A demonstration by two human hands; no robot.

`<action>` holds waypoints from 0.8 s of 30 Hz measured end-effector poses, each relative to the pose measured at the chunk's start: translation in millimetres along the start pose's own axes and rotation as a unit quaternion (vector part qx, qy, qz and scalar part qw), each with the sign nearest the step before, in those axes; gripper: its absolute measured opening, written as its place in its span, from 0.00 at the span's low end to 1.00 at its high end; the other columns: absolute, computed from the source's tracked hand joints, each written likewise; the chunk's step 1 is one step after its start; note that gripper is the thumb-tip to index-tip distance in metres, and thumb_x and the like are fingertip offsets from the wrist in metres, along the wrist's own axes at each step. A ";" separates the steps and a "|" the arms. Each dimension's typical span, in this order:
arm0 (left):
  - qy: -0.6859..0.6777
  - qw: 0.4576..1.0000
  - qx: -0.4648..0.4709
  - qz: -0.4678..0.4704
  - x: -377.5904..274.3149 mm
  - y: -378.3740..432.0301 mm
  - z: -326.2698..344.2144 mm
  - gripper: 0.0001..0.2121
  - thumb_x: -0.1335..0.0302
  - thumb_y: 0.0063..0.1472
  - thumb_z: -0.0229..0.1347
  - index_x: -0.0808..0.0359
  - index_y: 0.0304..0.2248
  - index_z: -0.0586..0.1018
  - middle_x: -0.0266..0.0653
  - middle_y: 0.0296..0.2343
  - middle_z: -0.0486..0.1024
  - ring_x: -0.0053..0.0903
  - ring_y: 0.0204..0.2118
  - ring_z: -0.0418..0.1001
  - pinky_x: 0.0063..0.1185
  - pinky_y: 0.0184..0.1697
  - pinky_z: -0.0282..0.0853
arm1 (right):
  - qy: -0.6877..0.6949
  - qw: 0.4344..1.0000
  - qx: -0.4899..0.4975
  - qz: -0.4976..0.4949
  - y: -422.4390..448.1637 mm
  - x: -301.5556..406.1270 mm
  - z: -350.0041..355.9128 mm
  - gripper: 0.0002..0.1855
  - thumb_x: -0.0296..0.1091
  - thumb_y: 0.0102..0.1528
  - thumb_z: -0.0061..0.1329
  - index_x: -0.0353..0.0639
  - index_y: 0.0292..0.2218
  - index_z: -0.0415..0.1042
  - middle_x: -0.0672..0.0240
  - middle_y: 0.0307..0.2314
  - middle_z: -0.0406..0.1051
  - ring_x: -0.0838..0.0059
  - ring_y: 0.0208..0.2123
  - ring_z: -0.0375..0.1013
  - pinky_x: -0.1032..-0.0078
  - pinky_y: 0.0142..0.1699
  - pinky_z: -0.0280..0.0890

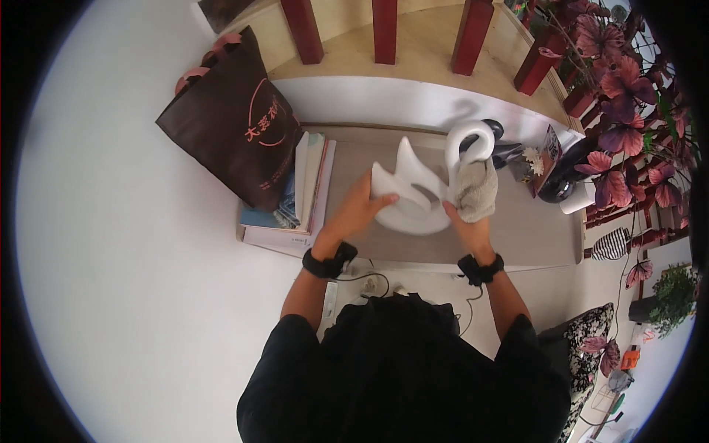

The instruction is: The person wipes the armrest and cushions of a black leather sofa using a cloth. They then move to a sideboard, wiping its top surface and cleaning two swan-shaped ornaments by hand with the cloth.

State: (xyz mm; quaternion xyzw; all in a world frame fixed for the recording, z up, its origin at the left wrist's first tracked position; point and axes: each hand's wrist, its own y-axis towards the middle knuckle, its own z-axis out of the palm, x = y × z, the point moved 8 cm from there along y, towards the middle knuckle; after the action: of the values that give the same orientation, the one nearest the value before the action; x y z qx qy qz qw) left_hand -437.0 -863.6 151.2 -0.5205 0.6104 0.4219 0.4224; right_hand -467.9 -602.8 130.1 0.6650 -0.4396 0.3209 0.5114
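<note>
A white swan figurine (pixel 412 194) with a curved neck is held between my two hands above a low cabinet top (pixel 520 238). My left hand (pixel 360 207) grips its tail end, the thumb lying over the near side. At the neck end, my right hand (pixel 468 221) has its thumb against the swan's body and holds a crumpled grey-beige cloth (pixel 476 191) beside the neck. The cloth covers most of my right fingers. Both wrists wear black bands with small devices. Behind the white swan stands a black figurine (pixel 507 152), partly hidden.
A dark paper bag (pixel 232 122) bearing writing leans on stacked books (pixel 316 183) at the left. Small white flowers (pixel 533 160), a black glossy vase (pixel 556 188) and a white cup-like object (pixel 578 198) stand right. Red balusters (pixel 385 33) rise behind; butterfly decorations (pixel 626 127) hang at right.
</note>
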 end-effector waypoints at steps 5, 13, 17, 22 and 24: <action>0.013 0.997 -0.047 0.067 11.3 66.8 -9.5 0.22 0.67 0.61 0.63 0.72 0.48 0.71 0.49 0.39 0.77 0.32 0.42 0.76 0.28 0.48 0.70 | -0.080 0.996 -0.039 -0.029 52.0 -16.3 9.5 0.27 0.33 0.53 0.63 0.35 0.52 0.69 0.58 0.45 0.74 0.65 0.47 0.72 0.69 0.53 0.66; -0.051 0.995 -0.048 0.070 43.7 119.2 -22.3 0.21 0.71 0.61 0.63 0.71 0.50 0.71 0.43 0.44 0.76 0.27 0.47 0.73 0.26 0.53 0.67 | -0.069 0.992 -0.084 -0.068 92.0 -42.1 34.0 0.20 0.29 0.54 0.62 0.34 0.47 0.73 0.60 0.41 0.77 0.65 0.42 0.76 0.69 0.49 0.69; -0.085 0.992 -0.062 0.063 56.1 130.3 -26.5 0.22 0.71 0.60 0.63 0.71 0.50 0.71 0.46 0.43 0.76 0.29 0.47 0.73 0.27 0.53 0.68 | -0.093 0.993 -0.058 -0.050 107.3 -57.1 43.7 0.26 0.29 0.54 0.63 0.34 0.51 0.69 0.60 0.46 0.74 0.68 0.46 0.74 0.70 0.51 0.68; -0.125 0.988 -0.069 0.061 66.5 134.1 -31.0 0.22 0.72 0.60 0.63 0.69 0.50 0.71 0.42 0.43 0.76 0.27 0.47 0.73 0.26 0.52 0.68 | -0.104 0.988 -0.082 -0.084 116.7 -61.6 51.0 0.25 0.27 0.54 0.63 0.34 0.51 0.70 0.60 0.46 0.74 0.69 0.45 0.74 0.71 0.51 0.68; -0.137 0.987 -0.071 0.046 70.6 132.5 -32.1 0.21 0.72 0.60 0.63 0.69 0.50 0.71 0.41 0.44 0.76 0.25 0.47 0.72 0.26 0.52 0.68 | -0.120 0.984 -0.085 -0.104 116.9 -58.3 53.2 0.25 0.26 0.54 0.63 0.34 0.51 0.70 0.61 0.46 0.74 0.70 0.45 0.74 0.71 0.51 0.68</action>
State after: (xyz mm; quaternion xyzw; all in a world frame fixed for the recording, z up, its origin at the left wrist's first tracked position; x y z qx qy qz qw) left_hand -578.0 -900.5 103.0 -0.4577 0.5384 0.5508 0.4441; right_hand -599.6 -649.6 111.2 0.6952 -0.4516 0.1450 0.5402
